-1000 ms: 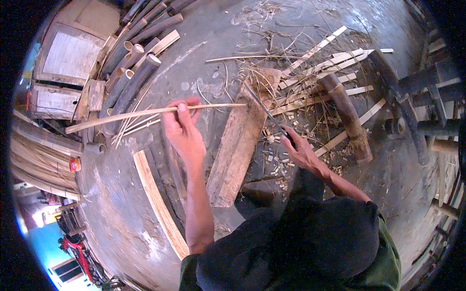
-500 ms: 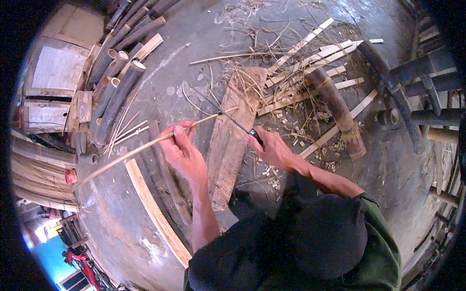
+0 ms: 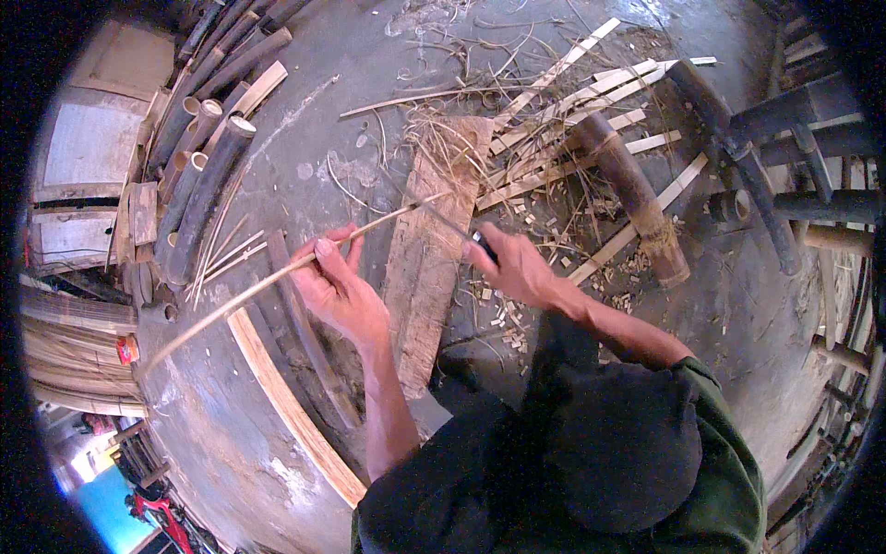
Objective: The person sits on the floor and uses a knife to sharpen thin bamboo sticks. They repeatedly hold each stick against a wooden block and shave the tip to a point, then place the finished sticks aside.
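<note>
Landmark: wooden plank, flat on the concrete floor.
Bamboo strip: long, thin, slanting from above the plank out to its left.
Left hand: left of plank, fingers pinching the strip.
Right hand: right of plank, fist closed around a knife, blade meeting the strip's end.
Bamboo poles: stacked well left of plank.

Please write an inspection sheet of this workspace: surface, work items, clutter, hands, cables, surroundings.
Surface: grey concrete floor, dusty.
Work items: thin strip held slanting; knife at its upper end; plank beneath.
Clutter: splints, shavings, chips.
Hands: left hand grips the strip; right hand grips the knife.
Cables: nothing seen.
Surroundings: bamboo poles at left, dark tubes at right.
</note>
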`<state>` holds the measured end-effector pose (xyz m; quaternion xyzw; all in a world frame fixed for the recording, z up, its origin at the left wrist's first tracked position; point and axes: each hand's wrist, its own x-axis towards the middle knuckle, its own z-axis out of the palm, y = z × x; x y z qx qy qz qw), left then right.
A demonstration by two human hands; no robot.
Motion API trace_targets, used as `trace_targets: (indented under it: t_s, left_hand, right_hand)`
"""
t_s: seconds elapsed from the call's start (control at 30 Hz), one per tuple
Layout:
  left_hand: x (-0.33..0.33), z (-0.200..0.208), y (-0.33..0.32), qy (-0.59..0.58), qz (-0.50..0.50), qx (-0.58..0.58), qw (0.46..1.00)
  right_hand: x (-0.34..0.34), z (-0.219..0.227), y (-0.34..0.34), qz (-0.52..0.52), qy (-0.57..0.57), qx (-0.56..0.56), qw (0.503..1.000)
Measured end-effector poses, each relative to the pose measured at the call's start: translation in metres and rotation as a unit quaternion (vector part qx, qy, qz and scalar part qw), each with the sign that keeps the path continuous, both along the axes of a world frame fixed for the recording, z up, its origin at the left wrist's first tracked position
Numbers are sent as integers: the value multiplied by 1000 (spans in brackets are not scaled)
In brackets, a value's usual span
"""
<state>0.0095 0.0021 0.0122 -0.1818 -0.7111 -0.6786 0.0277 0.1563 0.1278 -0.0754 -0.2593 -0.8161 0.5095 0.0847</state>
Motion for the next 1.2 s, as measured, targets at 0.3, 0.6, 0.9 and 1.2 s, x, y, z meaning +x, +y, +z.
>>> trace_targets:
  t_s: [0.3, 0.6, 0.9, 1.2]
  left_hand:
    - [9, 2, 4, 20, 19, -30, 999]
    - [8, 8, 12, 11, 26, -29, 999]
    - [5, 1, 4, 5, 13, -2, 1000]
    - [6, -4, -4, 6, -24, -3, 1000]
  right_hand:
    - [5, -13, 10, 0, -54, 24, 998]
    - [7, 5, 3, 2, -36, 0, 999]
    - [1, 1, 8, 49, -55, 38, 997]
    - [-1, 5, 8, 31, -40, 3, 999]
